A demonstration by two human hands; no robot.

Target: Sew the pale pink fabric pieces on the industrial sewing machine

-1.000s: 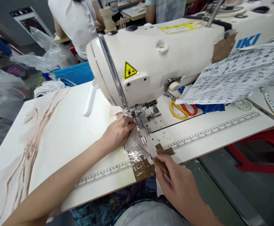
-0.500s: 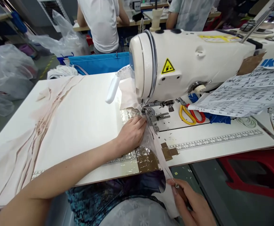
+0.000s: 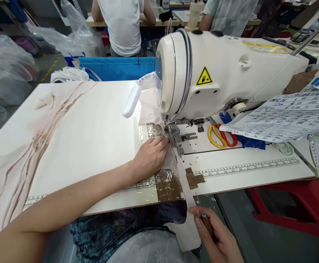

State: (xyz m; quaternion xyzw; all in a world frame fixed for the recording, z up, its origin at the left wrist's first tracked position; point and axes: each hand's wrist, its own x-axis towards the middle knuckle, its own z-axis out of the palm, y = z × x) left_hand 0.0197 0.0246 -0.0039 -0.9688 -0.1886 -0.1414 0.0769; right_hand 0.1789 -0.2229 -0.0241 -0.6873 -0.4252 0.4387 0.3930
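My left hand (image 3: pixel 150 157) lies on a narrow strip of pale pink fabric (image 3: pixel 175 164), its fingers pressing it flat just left of the presser foot (image 3: pixel 173 134) of the white sewing machine (image 3: pixel 219 76). The strip runs from under the foot toward me and hangs over the table's front edge. My right hand (image 3: pixel 216 237) is below the table edge, closed on a thin pointed tool with a brown handle (image 3: pixel 205 221) and pinching the hanging end of the strip.
Yellow and red scissors (image 3: pixel 221 136) lie right of the needle plate, beside a printed paper sheet (image 3: pixel 285 117). A measuring scale (image 3: pixel 244 167) is printed on the table (image 3: pixel 93 138). Pink cloth (image 3: pixel 25 157) lies at the left. Two people work behind; a red stool (image 3: pixel 293 204) stands at the right.
My right hand drew back from the tabletop to below its front edge, with the tool and the strip's end. The view shifted right and nearer. My left hand stayed at the presser foot.
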